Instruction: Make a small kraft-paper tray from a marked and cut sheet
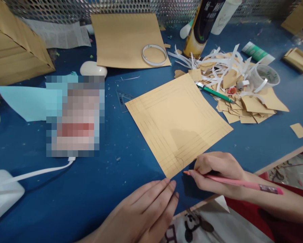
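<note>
A square sheet of tan cardstock (176, 114) lies on the blue tabletop, turned cornerwise, with pencil lines running along its edges. My left hand (148, 209) rests flat on the table, fingers stretched out and fingertips at the sheet's near corner. My right hand (217, 168) is closed around a pink pencil (242, 183). The pencil's tip is just off the sheet's near right edge, close to the left fingertips. Partly under the sheet's left corner lies a clear set square (121, 101). A green craft knife (214, 92) sits beside its right edge.
A pile of paper scraps (229, 74), a tape roll (266, 76) and a dark can (203, 27) stand at the back right. Tan card (126, 37) carries a white ring (154, 55). To the left are a blurred phone (77, 116), its cable (42, 172) and blue paper (30, 101).
</note>
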`<state>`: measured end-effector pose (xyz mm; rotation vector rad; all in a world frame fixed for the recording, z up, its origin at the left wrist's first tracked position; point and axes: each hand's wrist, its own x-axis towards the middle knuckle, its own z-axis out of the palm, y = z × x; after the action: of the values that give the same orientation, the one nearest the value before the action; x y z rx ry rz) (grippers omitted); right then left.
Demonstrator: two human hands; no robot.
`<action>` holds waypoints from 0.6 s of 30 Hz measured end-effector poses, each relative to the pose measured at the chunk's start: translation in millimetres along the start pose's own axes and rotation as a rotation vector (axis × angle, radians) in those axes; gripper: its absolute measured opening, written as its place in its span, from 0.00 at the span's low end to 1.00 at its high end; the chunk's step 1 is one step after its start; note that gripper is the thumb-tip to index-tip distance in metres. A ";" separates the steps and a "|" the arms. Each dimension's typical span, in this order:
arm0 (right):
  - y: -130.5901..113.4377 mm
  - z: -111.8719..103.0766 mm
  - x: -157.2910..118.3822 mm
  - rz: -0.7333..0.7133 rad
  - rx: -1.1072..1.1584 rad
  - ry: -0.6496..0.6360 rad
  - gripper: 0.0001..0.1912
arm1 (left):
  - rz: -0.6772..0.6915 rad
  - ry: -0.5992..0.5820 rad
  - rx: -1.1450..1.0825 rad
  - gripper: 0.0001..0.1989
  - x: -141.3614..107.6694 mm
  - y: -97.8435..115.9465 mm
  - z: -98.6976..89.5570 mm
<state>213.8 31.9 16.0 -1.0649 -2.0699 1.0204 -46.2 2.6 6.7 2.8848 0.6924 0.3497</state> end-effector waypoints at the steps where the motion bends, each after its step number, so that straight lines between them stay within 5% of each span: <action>1: -1.0 0.2 -0.4 -0.009 0.023 0.000 0.14 | 0.001 0.001 0.001 0.20 -0.7 -0.2 1.0; 9: -3.5 -26.6 2.0 0.242 0.142 0.444 0.03 | 0.044 0.002 0.018 0.19 1.0 -1.0 -0.6; 14: 15.4 -70.4 10.5 0.465 0.000 0.544 0.10 | 0.052 0.062 0.038 0.19 4.3 -1.1 -2.9; 18: 25.7 -85.1 15.4 0.550 0.242 0.507 0.13 | 0.075 0.114 0.061 0.18 6.0 -1.9 -1.8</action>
<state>281.5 85.5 42.1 -1.6071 -1.2418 1.0734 -42.3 7.2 9.1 2.9739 0.6234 0.5155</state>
